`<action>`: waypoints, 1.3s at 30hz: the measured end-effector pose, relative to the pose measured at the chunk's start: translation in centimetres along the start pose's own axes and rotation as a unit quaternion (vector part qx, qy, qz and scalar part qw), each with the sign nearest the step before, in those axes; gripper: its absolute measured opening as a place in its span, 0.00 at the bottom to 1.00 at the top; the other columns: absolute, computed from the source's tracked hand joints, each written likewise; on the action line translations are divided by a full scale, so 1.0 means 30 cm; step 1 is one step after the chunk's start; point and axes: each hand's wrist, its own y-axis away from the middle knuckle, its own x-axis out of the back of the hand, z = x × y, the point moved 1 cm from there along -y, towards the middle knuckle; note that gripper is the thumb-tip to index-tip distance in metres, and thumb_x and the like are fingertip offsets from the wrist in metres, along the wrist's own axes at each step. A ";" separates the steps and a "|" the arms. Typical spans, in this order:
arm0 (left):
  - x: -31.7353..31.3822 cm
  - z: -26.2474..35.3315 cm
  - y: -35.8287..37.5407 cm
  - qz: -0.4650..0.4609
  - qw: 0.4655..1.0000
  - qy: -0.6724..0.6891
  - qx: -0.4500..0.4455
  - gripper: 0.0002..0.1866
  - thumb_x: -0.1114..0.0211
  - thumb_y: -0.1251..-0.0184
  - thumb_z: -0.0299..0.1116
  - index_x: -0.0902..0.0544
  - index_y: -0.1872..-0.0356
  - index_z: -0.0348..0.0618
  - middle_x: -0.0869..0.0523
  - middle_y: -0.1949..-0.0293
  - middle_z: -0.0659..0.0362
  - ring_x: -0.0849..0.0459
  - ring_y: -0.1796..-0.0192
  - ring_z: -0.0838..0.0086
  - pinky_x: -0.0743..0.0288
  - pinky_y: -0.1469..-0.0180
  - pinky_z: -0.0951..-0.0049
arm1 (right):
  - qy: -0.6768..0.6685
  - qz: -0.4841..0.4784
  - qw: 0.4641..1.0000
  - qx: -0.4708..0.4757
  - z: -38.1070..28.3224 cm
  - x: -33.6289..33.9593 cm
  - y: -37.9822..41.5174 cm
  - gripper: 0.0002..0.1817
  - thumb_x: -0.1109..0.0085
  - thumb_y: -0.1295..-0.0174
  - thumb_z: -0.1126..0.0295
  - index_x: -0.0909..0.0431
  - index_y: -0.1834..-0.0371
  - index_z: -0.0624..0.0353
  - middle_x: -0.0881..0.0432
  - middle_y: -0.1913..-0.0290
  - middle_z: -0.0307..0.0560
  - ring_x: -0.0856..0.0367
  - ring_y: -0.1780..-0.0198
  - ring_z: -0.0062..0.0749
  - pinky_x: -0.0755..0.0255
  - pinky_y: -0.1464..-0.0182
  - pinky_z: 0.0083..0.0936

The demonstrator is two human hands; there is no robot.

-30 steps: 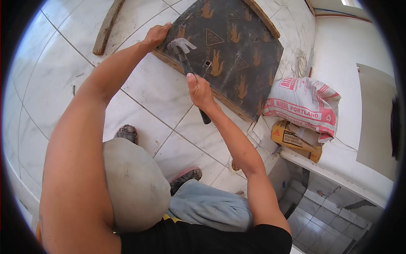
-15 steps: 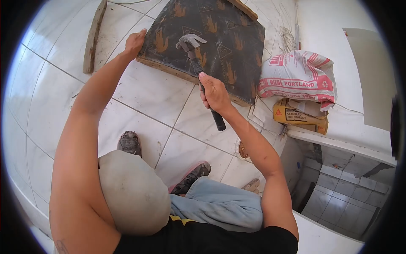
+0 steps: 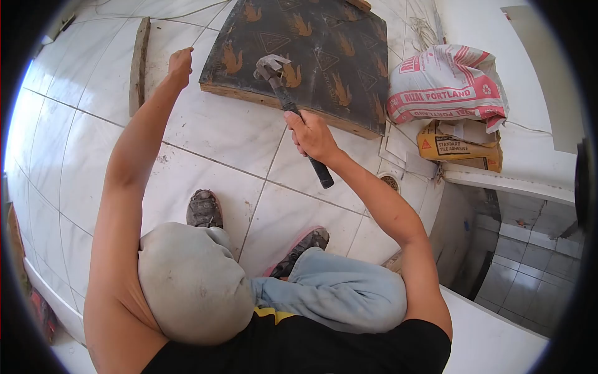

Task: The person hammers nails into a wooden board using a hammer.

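The left hand (image 3: 180,62) has left the plywood board (image 3: 311,56), fingers curled beside its corner, while the right hand (image 3: 311,134), nearer, grips the claw hammer (image 3: 293,109) angled up onto it.

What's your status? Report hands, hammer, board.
Right hand shut on hammer, head over the dark board. Left hand closed, off the board's corner. Wood strip beside it; cement bag to the right.

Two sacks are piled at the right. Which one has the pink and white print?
The upper one, the Rizal Portland cement sack. It lies on top of the yellow tile adhesive bag, which is brown-yellow with a black label.
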 end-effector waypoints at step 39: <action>-0.230 0.130 0.305 -0.244 0.947 0.208 0.007 0.18 0.37 0.22 0.28 0.23 0.37 0.31 0.13 0.48 0.50 0.12 0.43 0.63 0.16 0.35 0.66 | -0.054 0.092 0.991 -0.079 0.220 0.147 0.122 0.26 0.45 0.24 0.47 0.31 0.73 0.57 0.28 0.82 0.38 0.29 0.85 0.22 0.33 0.83 0.25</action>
